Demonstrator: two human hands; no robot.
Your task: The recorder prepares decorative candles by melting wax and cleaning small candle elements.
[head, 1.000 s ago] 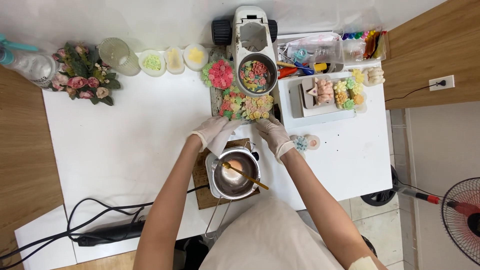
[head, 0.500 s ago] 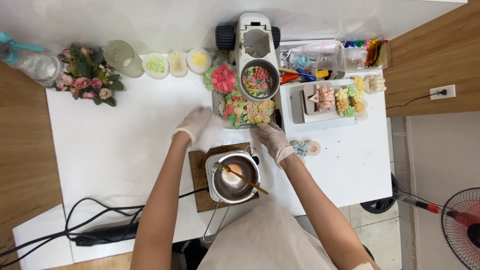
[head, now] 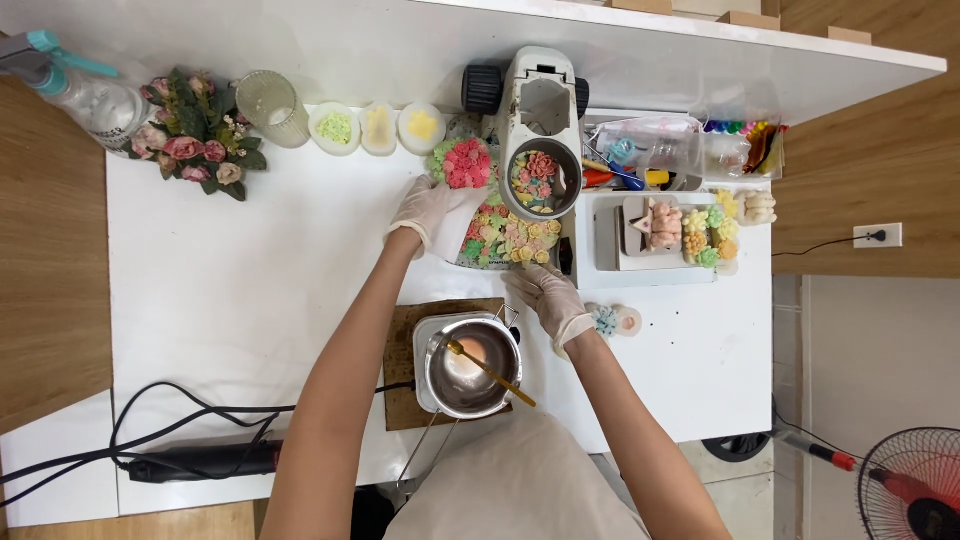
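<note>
A white table point(head: 250, 290) fills most of the view, with wood surfaces to either side of it. At its far edge stands a white machine point(head: 540, 105) with two black knobs and a round metal bowl point(head: 541, 180) full of small coloured flower pieces. To the right of it sits a grey tray point(head: 655, 265) carrying a block with pink, yellow and green flower shapes, and behind that a clear bag of coloured bits. Near the person, a steel pot point(head: 470, 365) rests on a small hotplate over a wooden board point(head: 400, 350), a gold spoon point(head: 490, 372) lying across its rim. A black power cable point(head: 150, 440) trails off the left front of the table. In the far left corner lie a posy of pink artificial roses point(head: 195, 135), a ribbed glass point(head: 272, 105) and three small white dishes point(head: 378, 128).

Between machine and pot lies the slab of pastel flowers point(head: 510, 235). The gloved left hand point(head: 428, 212) is closed around a white cloth point(head: 450, 225), pressed against the slab's left edge, just below a round pink flower point(head: 466, 163). The gloved right hand point(head: 545, 295) lies open, fingers spread, touching the slab's near edge, just beside the pot.
</note>
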